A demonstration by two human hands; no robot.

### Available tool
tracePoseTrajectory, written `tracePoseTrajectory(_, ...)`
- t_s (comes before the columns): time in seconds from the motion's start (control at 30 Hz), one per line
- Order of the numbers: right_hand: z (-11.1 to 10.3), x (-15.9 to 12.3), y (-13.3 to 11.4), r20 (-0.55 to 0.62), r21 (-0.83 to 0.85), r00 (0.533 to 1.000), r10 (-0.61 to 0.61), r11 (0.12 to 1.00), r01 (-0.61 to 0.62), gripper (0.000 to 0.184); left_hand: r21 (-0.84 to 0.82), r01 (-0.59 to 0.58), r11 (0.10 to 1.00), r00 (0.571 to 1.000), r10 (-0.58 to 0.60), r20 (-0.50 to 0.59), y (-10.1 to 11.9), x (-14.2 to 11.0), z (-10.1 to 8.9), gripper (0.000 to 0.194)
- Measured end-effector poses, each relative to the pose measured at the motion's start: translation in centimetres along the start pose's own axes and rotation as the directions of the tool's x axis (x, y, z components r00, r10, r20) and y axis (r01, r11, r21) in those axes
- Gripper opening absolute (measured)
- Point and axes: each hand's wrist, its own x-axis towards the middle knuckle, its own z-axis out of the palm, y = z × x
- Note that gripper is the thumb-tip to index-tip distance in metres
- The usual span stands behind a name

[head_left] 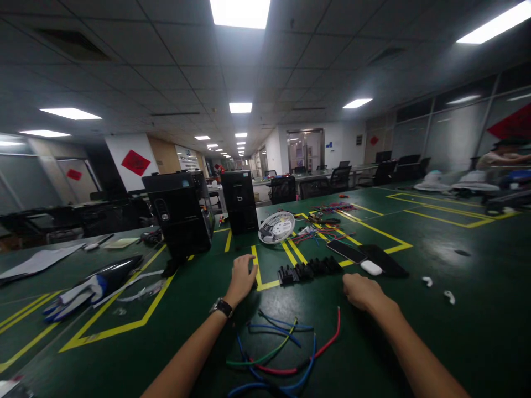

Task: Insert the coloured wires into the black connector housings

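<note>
My left hand (241,278) rests on the green table (456,309), fingers curled down near a yellow tape line, a watch (221,307) on the wrist. My right hand (360,291) lies on the table as a loose fist, and nothing shows in it. Between my forearms sits a tangle of red, blue and green cables (282,351). Just beyond both hands is a row of black connector blocks (309,270). A white mouse (371,267) sits on a black pad (384,260) close to the right hand, beside a dark phone (346,251).
Two black computer towers (178,218) (239,202) stand behind the left hand. A small white fan (277,228) lies by more coloured wires (327,226). Gloves (78,293) and papers (39,261) lie at the left. White earbuds (448,296) at the right. A person sits far right (504,155).
</note>
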Motion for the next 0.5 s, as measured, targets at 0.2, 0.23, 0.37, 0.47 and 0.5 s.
tracePoseTrajectory(0.2,1.2,0.3,-3.2,-0.216,0.139,0.971,-0.100,0.981,0.132,0.023,0.214,-0.370,0.904,0.878,0.265,0.399,3.5,0.7,3.6,0.040)
tracePoseTrajectory(0.23,1.5,0.4,-3.6,-0.272,0.167,0.955,-0.115,0.972,0.165,0.023,0.215,-0.364,0.906,0.871,0.250,0.424,3.7,0.9,4.2,0.038)
tracePoseTrajectory(0.37,2.6,1.0,-5.3,-0.480,0.247,0.858,-0.184,0.910,0.333,0.019,0.018,-0.214,0.977,0.902,0.191,0.387,4.5,0.3,5.4,0.036)
tracePoseTrajectory(0.47,3.0,0.7,-6.8,-0.606,0.294,0.764,-0.220,0.831,0.472,0.017,-0.401,0.032,0.916,0.911,0.137,0.388,5.3,-2.1,4.7,0.049)
tracePoseTrajectory(0.5,3.0,0.3,-7.4,-0.635,0.318,0.736,-0.235,0.789,0.526,0.017,-0.509,0.103,0.855,0.914,0.121,0.388,5.7,-3.2,4.2,0.051)
